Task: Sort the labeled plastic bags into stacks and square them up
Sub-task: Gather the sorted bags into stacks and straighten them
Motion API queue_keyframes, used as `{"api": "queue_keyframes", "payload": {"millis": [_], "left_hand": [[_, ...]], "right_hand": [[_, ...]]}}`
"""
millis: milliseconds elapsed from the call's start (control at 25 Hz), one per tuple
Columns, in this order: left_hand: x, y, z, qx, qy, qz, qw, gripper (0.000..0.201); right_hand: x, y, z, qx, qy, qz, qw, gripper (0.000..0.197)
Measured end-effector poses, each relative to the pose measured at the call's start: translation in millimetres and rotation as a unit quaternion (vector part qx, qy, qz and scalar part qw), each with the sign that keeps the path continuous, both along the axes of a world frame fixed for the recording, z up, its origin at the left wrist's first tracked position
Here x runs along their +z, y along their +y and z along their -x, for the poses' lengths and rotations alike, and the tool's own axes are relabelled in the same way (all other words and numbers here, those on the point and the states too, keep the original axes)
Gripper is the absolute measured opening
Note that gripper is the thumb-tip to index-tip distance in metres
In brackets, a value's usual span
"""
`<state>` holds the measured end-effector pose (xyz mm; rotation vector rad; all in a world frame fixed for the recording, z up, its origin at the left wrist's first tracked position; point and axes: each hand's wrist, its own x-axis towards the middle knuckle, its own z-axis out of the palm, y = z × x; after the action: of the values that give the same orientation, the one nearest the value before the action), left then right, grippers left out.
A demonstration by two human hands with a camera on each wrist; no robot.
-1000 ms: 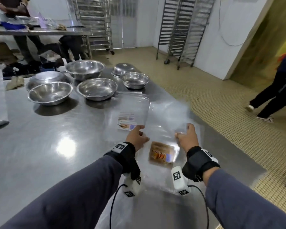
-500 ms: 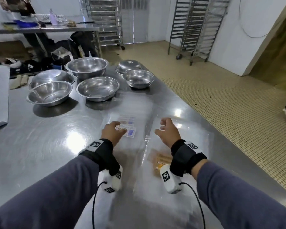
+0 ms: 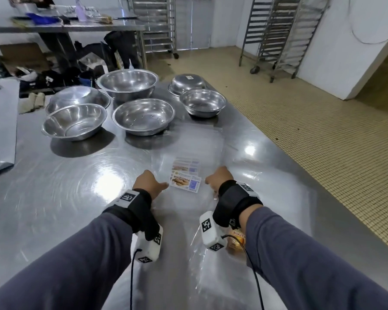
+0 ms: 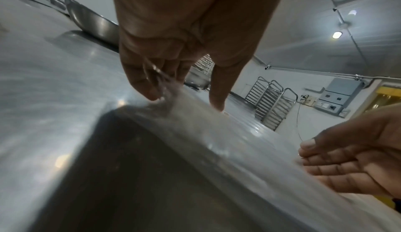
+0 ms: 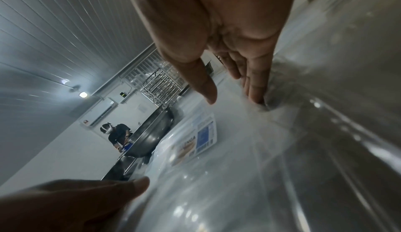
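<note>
bags [image 3: 188, 153] on table [image 3: 54, 198]; bowls [image 3: 143, 116] behind

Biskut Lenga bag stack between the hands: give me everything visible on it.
The bag stack is clear, glossy plastic, lying flat on the steel table. The top label shows biscuits, "BISKUT LENGA" and a blue panel; another label peeks out behind it, slightly offset, so the stack is not yet square. The left hand and right hand flank the stack, fingers straight and touching its side edges.
</note>
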<state>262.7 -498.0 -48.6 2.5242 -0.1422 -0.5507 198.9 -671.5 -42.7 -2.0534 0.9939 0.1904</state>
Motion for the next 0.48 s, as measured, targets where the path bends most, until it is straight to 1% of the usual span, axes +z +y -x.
{"api": "queue_keyframes", "payload": {"millis": [80, 240, 280, 360, 400, 480], "left_hand": [[-3.3, -3.0, -2.2, -0.007, 0.009, -0.002, 1.0, 0.056], [-5.9, -4.7, -2.8, -0.02, 0.029, 0.009, 0.999, 0.043], [-5.6, -4.1, -2.1, -0.028, 0.034, 0.008, 0.999, 0.046], [-7.1, -1.3, -0.9, -0.041, 0.034, 0.002, 0.999, 0.061], [-8.9, 0.7, -0.4, -0.042, 0.031, 0.008, 0.999, 0.065], [-10.5, 3.7, 2.8, -0.038, 0.023, 0.041, 0.998, 0.065]], "right_hand": [[-0.5, -0.9, -0.1, 0.006, 0.009, 0.016, 1.0, 0.052], [-3.1, -1.3, 2.1, 0.022, 0.018, 0.045, 0.999, 0.056], [-2.3, -2.0, 2.4, 0.026, 0.017, 0.049, 0.998, 0.057], [-0.5, -2.3, 3.3, 0.029, 0.02, 0.057, 0.998, 0.056], [0.6, -1.3, 3.8, 0.032, 0.022, 0.059, 0.997, 0.054], [3.6, 1.6, 4.0, 0.038, 0.032, 0.063, 0.997, 0.053]]}}
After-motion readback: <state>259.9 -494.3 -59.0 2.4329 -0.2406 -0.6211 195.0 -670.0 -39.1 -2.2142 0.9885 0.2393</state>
